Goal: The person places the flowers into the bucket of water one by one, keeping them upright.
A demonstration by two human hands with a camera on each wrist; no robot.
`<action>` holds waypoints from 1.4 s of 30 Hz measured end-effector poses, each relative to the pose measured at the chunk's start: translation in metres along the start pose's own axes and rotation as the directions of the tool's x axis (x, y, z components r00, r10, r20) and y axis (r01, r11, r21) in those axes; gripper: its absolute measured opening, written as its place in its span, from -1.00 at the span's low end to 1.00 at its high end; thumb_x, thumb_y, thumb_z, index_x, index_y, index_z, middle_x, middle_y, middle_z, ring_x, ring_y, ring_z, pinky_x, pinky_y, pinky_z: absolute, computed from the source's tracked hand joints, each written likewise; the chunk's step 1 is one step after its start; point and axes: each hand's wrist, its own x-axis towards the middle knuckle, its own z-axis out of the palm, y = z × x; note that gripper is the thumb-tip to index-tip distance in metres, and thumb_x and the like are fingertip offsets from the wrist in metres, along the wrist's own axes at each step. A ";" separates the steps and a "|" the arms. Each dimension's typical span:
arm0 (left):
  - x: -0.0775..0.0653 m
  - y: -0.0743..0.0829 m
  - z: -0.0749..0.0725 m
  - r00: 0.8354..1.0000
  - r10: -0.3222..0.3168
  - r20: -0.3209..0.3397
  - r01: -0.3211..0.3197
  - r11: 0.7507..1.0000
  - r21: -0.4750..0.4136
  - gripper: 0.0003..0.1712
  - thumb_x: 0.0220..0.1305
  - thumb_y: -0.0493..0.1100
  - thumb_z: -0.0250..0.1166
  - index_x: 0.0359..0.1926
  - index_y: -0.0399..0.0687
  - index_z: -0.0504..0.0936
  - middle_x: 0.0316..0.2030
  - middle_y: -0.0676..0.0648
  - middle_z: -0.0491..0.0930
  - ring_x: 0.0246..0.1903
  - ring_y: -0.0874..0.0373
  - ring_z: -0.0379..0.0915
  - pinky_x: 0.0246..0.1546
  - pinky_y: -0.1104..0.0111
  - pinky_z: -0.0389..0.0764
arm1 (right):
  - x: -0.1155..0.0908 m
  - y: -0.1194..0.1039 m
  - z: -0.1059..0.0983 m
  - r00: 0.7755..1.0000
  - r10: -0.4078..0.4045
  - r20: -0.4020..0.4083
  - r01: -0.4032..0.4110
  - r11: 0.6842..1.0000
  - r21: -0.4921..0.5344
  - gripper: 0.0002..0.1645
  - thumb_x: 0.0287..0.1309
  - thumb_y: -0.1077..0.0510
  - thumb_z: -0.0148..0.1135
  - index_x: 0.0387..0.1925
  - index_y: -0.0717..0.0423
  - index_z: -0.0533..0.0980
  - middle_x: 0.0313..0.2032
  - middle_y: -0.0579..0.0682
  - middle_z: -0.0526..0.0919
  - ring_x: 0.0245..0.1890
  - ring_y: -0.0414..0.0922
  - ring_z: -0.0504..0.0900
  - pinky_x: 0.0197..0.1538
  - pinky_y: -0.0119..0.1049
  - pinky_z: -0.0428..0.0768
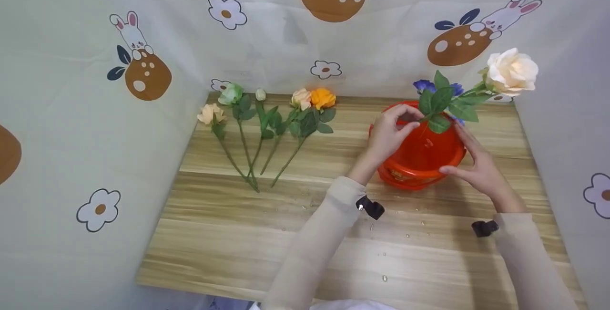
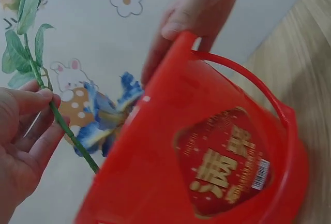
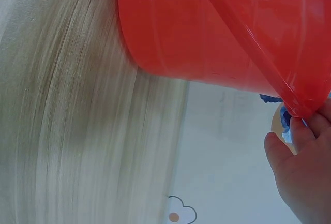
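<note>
Red bucket [image 1: 419, 155], cream rose [image 1: 512, 72]

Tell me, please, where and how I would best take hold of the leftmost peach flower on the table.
I'd suggest pinching the leftmost peach flower midway along its bare stem, coming from above and the left. Its leaves crowd the bloom end, and the near end meets neighbouring stems; the middle slants with no other stem on its left.
</note>
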 end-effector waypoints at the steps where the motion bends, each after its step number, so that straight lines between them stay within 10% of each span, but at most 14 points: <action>1: 0.000 -0.003 0.001 1.000 -0.016 -0.001 0.016 1.000 0.019 -0.82 0.25 -0.34 0.35 -0.12 -0.20 0.65 -0.14 -0.10 0.70 -0.11 0.28 0.62 -0.11 0.70 0.59 | 0.000 -0.001 0.001 1.000 -0.008 -0.005 0.008 1.000 -0.001 0.28 -0.08 0.27 0.55 0.57 -0.17 0.00 0.59 0.07 -0.04 0.56 0.24 -0.09 0.44 0.43 -0.03; 11: -0.002 -0.017 0.013 0.983 -0.165 -0.081 0.183 0.932 0.313 -0.82 0.31 -0.31 0.31 -0.09 -0.08 0.58 -0.13 0.00 0.64 -0.10 0.26 0.61 -0.10 0.74 0.50 | -0.008 -0.039 0.000 0.999 -0.046 -0.017 0.047 0.998 0.046 0.20 -0.08 0.38 0.50 0.53 0.20 0.04 0.55 0.28 -0.05 0.53 0.32 -0.15 0.45 0.42 -0.13; 20: -0.001 -0.012 0.025 0.957 -0.263 -0.119 0.273 0.693 0.667 -0.88 0.37 -0.18 0.28 -0.14 0.13 0.53 -0.15 0.12 0.53 -0.30 0.23 0.62 -0.29 0.55 0.62 | -0.009 -0.043 0.001 0.999 -0.044 -0.008 0.044 0.998 0.047 0.20 -0.05 0.35 0.50 0.55 0.14 0.02 0.56 0.23 -0.06 0.54 0.29 -0.14 0.43 0.45 -0.13; 30: 0.002 -0.012 0.034 0.938 -0.344 -0.030 0.221 0.532 0.817 -0.88 0.38 -0.15 0.27 -0.10 0.17 0.60 -0.18 0.11 0.61 -0.31 0.18 0.69 -0.28 0.45 0.71 | -0.006 -0.023 0.003 0.999 -0.042 -0.019 0.043 0.998 0.039 0.22 -0.08 0.37 0.51 0.55 0.13 0.03 0.57 0.21 -0.06 0.54 0.28 -0.14 0.44 0.45 -0.11; 35: 0.001 -0.013 0.030 0.953 -0.303 -0.015 0.204 0.605 0.770 -0.88 0.41 -0.12 0.22 -0.08 0.16 0.62 -0.23 0.14 0.71 -0.23 0.25 0.70 -0.21 0.48 0.70 | -0.003 -0.003 0.004 0.999 -0.043 -0.017 0.043 0.999 0.032 0.25 -0.09 0.31 0.54 0.56 -0.08 0.04 0.59 0.04 -0.05 0.58 0.16 -0.13 0.47 0.40 -0.11; 42: -0.003 -0.017 0.017 0.991 -0.137 -0.005 0.126 0.901 0.416 -0.89 0.33 -0.19 0.31 -0.13 0.01 0.64 -0.22 0.09 0.71 -0.25 0.38 0.63 -0.19 0.75 0.54 | -0.004 -0.001 0.002 1.000 -0.025 -0.015 0.026 0.999 0.031 0.25 -0.07 0.25 0.56 0.56 -0.20 0.04 0.60 -0.10 -0.05 0.60 -0.08 -0.12 0.48 0.36 -0.06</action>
